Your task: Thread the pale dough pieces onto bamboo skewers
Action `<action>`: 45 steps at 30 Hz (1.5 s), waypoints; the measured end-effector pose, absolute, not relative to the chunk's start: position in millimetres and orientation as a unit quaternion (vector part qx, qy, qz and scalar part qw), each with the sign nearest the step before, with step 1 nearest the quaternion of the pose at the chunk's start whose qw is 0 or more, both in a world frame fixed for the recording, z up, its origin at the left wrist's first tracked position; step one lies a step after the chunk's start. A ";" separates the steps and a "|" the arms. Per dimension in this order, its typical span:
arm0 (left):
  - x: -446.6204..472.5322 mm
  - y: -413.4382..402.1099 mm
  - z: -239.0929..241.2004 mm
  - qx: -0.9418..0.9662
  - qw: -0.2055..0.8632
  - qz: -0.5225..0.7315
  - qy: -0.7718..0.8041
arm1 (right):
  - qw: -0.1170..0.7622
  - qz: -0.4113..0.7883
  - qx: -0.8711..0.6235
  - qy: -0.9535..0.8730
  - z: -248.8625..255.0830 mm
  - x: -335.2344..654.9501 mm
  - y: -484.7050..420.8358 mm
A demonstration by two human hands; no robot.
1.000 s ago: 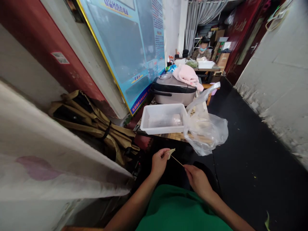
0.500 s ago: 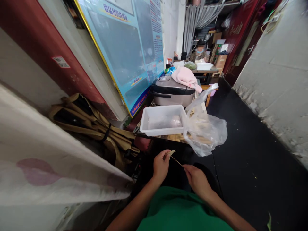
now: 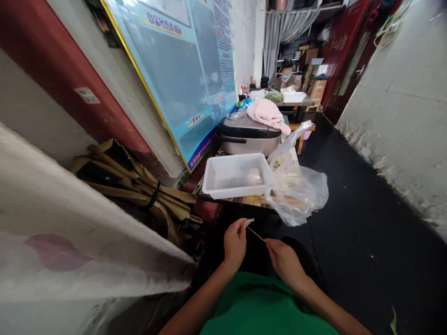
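My left hand (image 3: pixel 234 243) is closed in a pinch on a small pale piece of food (image 3: pixel 248 222) held just in front of my lap. My right hand (image 3: pixel 283 259) is closed on the near end of a thin wooden skewer (image 3: pixel 256 234), whose far tip reaches the food piece. Both hands hover above my green shirt, a little below the front edge of a low table. A white plastic tray (image 3: pixel 210 176) with pale lumps of food stands on the table, with a clear plastic bag (image 3: pixel 296 190) of wooden skewers beside it on the right.
A grey rice cooker (image 3: pixel 248 134) with a pink cloth (image 3: pixel 267 113) on it stands behind the tray. A folded tan umbrella (image 3: pixel 132 179) leans at the left under a blue notice board (image 3: pixel 181 70). A person sits at a far table (image 3: pixel 296 103). Dark floor runs along the right.
The camera has shifted slightly. My hands keep the same hold and have edged a little closer together along the skewer.
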State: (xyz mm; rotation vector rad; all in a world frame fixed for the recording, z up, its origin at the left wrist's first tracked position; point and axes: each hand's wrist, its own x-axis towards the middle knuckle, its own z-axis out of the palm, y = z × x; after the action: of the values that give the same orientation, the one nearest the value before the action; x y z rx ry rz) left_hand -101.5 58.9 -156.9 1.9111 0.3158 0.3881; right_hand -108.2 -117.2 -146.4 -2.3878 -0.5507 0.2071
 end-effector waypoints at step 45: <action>-96.3 61.8 -129.1 0.492 0.835 0.035 0.245 | 0.526 0.070 -0.830 -0.170 -151.8 -110.5 -120.7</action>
State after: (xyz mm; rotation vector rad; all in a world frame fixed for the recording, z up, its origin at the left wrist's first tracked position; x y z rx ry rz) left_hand -96.3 61.8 -129.1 1.0415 0.5181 0.0734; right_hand -110.5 -120.7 -151.8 -1.9850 -0.4054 0.1678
